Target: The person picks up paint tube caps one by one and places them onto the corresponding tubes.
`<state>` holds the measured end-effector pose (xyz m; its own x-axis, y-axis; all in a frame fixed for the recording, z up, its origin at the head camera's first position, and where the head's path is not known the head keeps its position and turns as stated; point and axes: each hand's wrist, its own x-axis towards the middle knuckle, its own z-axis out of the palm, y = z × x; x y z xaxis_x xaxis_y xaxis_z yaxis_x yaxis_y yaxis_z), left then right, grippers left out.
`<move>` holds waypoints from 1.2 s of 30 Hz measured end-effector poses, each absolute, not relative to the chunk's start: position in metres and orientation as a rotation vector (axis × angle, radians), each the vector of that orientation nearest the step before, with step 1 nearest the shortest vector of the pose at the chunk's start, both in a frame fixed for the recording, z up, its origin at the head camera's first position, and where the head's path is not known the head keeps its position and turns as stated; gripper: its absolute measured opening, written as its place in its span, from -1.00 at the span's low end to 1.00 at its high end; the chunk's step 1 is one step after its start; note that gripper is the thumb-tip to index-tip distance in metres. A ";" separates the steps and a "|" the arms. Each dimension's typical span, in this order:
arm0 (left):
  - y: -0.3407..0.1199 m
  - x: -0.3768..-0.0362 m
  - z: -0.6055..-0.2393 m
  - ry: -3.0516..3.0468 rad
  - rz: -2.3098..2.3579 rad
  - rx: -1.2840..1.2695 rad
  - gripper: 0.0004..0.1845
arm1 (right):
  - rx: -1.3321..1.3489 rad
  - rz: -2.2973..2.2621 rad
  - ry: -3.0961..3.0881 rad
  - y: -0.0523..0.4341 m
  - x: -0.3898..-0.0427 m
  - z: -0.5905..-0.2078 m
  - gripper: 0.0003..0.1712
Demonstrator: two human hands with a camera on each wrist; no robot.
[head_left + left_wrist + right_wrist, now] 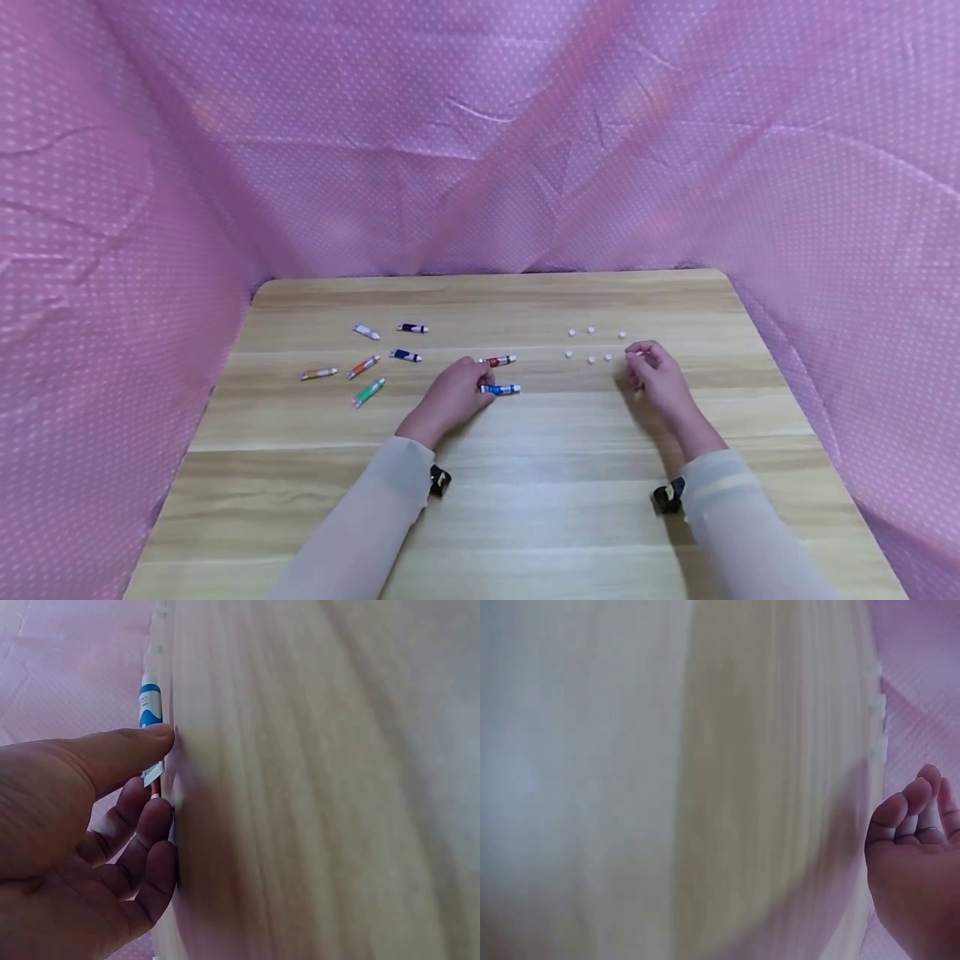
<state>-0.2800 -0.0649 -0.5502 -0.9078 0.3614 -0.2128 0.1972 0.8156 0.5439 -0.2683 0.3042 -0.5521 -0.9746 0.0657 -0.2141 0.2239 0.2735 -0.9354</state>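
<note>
My left hand (453, 396) pinches the flat end of a blue paint tube (504, 389). In the left wrist view the thumb (127, 750) lies across this tube (151, 701), with the other fingers curled below. Just beyond it is a red paint tube (499, 361), partly behind the fingers. To the right, my right hand (662, 382) is low over the table with thumb and fingertips together at a small white cap, which is mostly hidden. Several white caps (591, 360) lie left of it. In the right wrist view the fingers (891, 810) are curled.
On the left of the wooden table (525, 517) lie a green tube (369, 392), an orange one (363, 367), a yellow one (319, 374), a pale one (366, 332) and two dark ones (406, 356). A pink dotted cloth (480, 167) surrounds the table's back and sides.
</note>
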 end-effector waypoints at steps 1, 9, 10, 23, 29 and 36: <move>-0.064 -0.281 -0.551 2.687 0.761 0.417 -0.85 | 0.268 -1.785 2.408 0.308 -0.269 -0.553 -0.61; -0.064 -0.287 -0.552 2.683 0.799 0.368 -0.83 | 0.170 -1.592 2.581 0.312 -0.280 -0.564 -0.61; -0.064 -0.288 -0.552 2.684 0.803 0.367 -0.83 | 0.155 -1.545 2.611 0.312 -0.282 -0.565 -0.63; -0.063 -0.293 -0.555 2.718 0.803 0.336 -0.81 | 0.046 -1.193 2.750 0.308 -0.298 -0.563 -0.63; -0.065 -0.289 -0.552 2.716 0.848 0.290 -0.75 | 0.058 -1.094 2.799 0.303 -0.299 -0.564 -0.63; -0.070 -0.279 -0.551 2.681 1.001 0.230 -0.69 | 0.097 -1.033 2.810 0.302 -0.298 -0.565 -0.63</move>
<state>-0.2793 -0.0702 -0.5512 -0.9511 0.2398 -0.1949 0.0535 0.7489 0.6605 -0.2981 0.3016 -0.5648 -0.9872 0.0101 -0.1591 0.1107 0.7612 -0.6389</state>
